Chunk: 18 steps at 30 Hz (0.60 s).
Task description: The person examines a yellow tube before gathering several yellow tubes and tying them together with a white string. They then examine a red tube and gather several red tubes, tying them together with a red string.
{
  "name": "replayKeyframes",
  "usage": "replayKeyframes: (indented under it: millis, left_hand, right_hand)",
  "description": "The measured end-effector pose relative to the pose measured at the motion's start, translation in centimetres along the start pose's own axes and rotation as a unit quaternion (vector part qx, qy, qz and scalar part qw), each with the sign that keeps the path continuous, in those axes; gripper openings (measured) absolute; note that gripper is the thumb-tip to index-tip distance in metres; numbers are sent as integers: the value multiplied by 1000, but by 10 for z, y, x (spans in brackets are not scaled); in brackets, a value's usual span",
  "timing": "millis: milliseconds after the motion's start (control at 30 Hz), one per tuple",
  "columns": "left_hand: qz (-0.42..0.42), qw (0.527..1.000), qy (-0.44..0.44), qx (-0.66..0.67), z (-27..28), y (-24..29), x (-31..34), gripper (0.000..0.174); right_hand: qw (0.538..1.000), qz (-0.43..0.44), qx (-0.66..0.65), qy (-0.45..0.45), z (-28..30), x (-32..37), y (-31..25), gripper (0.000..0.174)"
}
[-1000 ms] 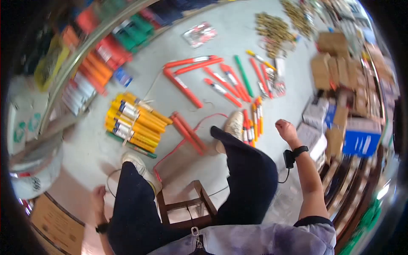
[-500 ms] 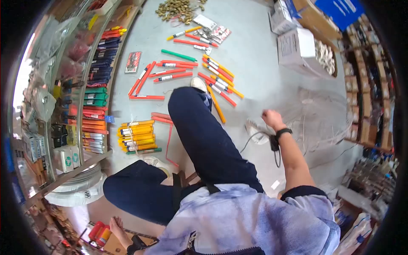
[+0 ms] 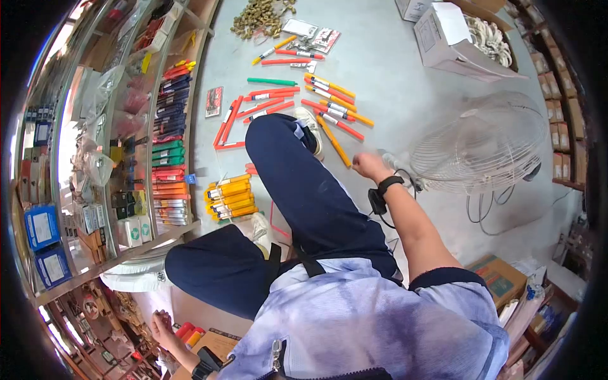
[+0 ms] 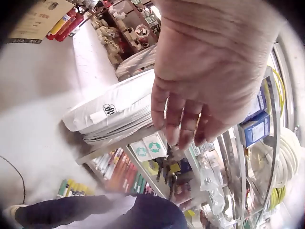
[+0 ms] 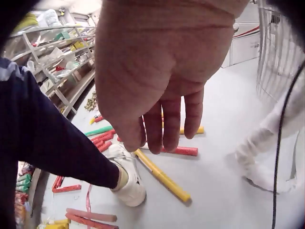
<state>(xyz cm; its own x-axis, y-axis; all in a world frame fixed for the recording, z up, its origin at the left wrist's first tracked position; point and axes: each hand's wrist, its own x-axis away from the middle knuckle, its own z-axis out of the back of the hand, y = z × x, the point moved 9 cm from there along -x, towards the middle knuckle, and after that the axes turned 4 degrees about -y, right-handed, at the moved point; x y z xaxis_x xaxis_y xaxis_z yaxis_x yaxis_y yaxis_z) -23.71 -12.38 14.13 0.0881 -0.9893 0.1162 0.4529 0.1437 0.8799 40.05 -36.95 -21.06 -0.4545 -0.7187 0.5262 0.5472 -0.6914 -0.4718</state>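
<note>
My right hand point(image 3: 370, 166) hangs over the floor with nothing in it, its fingers loosely bent in the right wrist view. Nearest to it in the head view is the end of a long yellow tube point(image 3: 333, 140) lying beside a white shoe point(image 3: 310, 132). Farther out are red tubes point(image 3: 266, 104), a green tube point(image 3: 272, 82) and more yellow and red tubes with white labels. At lower left my left hand point(image 3: 163, 328) is empty too, fingers relaxed in the left wrist view. A stacked bundle of yellow tubes point(image 3: 231, 197) lies by the other shoe.
A wire-guarded fan point(image 3: 484, 144) stands to the right, with cables on the floor. Behind it is an open carton point(image 3: 443, 47) of white coils. Shelves point(image 3: 142, 244) of packed goods line the left, above wrapped white coils point(image 3: 136, 272). Brass-coloured fittings point(image 3: 258, 19) lie in a far heap.
The view has swung round, bringing the fan and more of the left shelves into sight. The legs have shifted, and the stool is hidden now. Both hands stay empty.
</note>
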Motion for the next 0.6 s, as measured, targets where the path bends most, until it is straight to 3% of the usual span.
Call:
replayKeyframes:
  millis: [200, 300, 400, 500, 567, 600]
  left_hand:
    - [-45, 999, 2, 13, -5, 26, 10, 22]
    - [-49, 998, 30, 15, -11, 33, 17, 22]
    - [-47, 999, -13, 24, -13, 24, 15, 20]
    - [-39, 999, 0, 18, -16, 22, 18, 19]
    - [-38, 999, -1, 25, -13, 14, 15, 18]
    - [-33, 999, 9, 31, -11, 9, 13, 18]
  right_hand:
    - [997, -17, 16, -75, -49, 22, 37, 19]
    - [997, -9, 35, -67, -47, 27, 39, 19]
    - [996, -4, 75, -50, -34, 31, 38, 20]
    - [996, 36, 51, -57, -43, 27, 45, 26]
    - [998, -51, -19, -43, -22, 38, 42, 35]
    - [998, -27, -27, -43, -24, 38, 44, 41]
